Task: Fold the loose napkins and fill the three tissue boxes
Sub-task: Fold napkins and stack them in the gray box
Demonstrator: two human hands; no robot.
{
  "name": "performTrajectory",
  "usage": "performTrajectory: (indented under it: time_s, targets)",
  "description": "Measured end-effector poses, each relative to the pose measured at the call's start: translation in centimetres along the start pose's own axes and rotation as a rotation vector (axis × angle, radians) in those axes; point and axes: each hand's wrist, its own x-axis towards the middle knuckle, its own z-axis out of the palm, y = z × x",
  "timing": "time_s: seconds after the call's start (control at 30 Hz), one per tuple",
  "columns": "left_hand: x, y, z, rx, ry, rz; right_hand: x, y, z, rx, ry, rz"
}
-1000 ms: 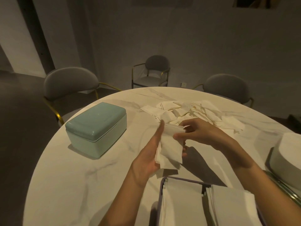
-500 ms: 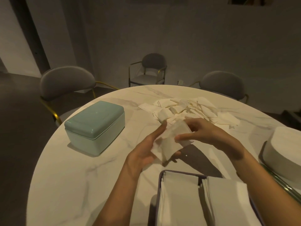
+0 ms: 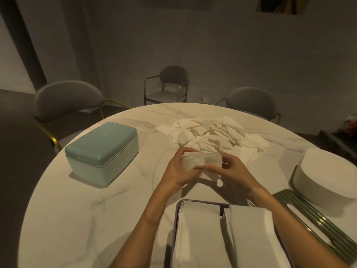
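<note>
Marble table: napkin before pile, pinched by my left hand and right hand; feather-light, limp, tearable; hold edges.

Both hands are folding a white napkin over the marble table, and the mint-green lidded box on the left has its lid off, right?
Not quite. The head view shows the mint-green lidded box with its lid on. Left hand and right hand do hold the white napkin over the marble table.

Both forearms extended forward, converging. Left hand and right hand level, thumbs uppermost, fingers curled, jointly gripping napkin.
</note>
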Motion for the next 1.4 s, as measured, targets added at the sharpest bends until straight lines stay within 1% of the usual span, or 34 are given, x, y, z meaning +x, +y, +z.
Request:
performTrajectory:
  time_s: [0.07, 0.2, 0.23, 0.37, 0.47, 0.57, 0.6, 0.7, 0.73, 0.77, 0.87, 0.97, 1.07, 1.1, 1.13, 1.2, 1.23, 1.27, 1.37, 1.4]
  targets:
    - [0.0, -0.5, -0.5, -0.047, 0.021, 0.046, 0.0, 0.3, -0.2, -0.008, -0.007, 0.002]
    - [0.0, -1.1, -1.1, -0.129, -0.005, 0.085, -0.2, 0.7, -0.2, 0.017, -0.017, 0.014]
    - [-0.1, -1.1, -1.1, -0.121, -0.003, 0.083, -0.2, 0.8, -0.1, 0.022, -0.02, 0.021]
    - [-0.3, -0.7, 0.0, 0.048, -0.006, 0.056, -0.4, 0.9, 0.4, 0.025, -0.015, 0.016]
    - [0.4, -1.8, -0.3, 0.061, 0.053, 0.121, -0.5, 0.9, 0.4, 0.072, -0.012, 0.04]
    - [0.3, -1.8, -0.6, -0.056, 0.013, 0.087, -0.5, 0.8, 0.4, 0.182, -0.03, 0.07]
    - [0.3, -1.5, -0.3, -0.09, 0.028, 0.05, -0.5, 1.0, 0.5, 0.224, -0.038, 0.063]
    - [0.2, 0.2, 1.4, -0.213, 0.181, -0.121, -1.0, 0.6, 1.4, 0.535, -0.09, 0.133]
    - [0.4, 0.1, 1.7, -0.237, 0.233, -0.156, -1.2, 0.2, 1.9, 0.602, -0.087, 0.14]
    - [0.5, -0.1, 1.9, -0.242, 0.268, -0.178, -1.4, -0.1, 2.5, 0.608, -0.075, 0.128]
    - [0.4, -0.3, 2.0, -0.217, 0.364, -0.223, -1.4, -0.8, 4.1, 0.584, -0.055, 0.086]
    - [0.4, 0.2, 2.5, -0.175, 0.447, -0.199, -1.4, -1.0, 4.7, 0.514, -0.095, 0.035]
    - [0.7, -0.1, 2.6, -0.146, 0.518, -0.196, -1.6, -1.1, 4.8, 0.469, -0.124, 0.052]
    - [0.8, -0.2, 2.4, -0.143, 0.542, -0.194, -1.6, -1.1, 4.8, 0.417, -0.125, 0.03]
    - [0.8, 0.1, 2.1, -0.147, 0.554, -0.199, -1.5, -1.2, 4.6, 0.304, -0.124, -0.02]
    - [1.4, 0.2, 1.1, -0.184, 0.491, -0.246, -1.2, -1.7, 3.5, 0.058, -0.133, -0.119]
    - [1.6, 0.2, 0.3, -0.218, 0.408, -0.28, -1.0, -2.2, 2.7, -0.01, -0.142, -0.143]
    - [1.9, 0.2, -0.6, -0.277, 0.292, -0.324, -0.7, -2.8, 1.7, -0.03, -0.154, -0.141]
    - [1.6, 0.3, -2.6, -0.51, -0.136, -0.45, -0.2, -4.7, -0.8, -0.012, -0.21, -0.078]
    - [1.4, 0.4, -2.6, -0.563, -0.237, -0.468, -0.1, -5.2, -1.5, -0.03, -0.224, -0.071]
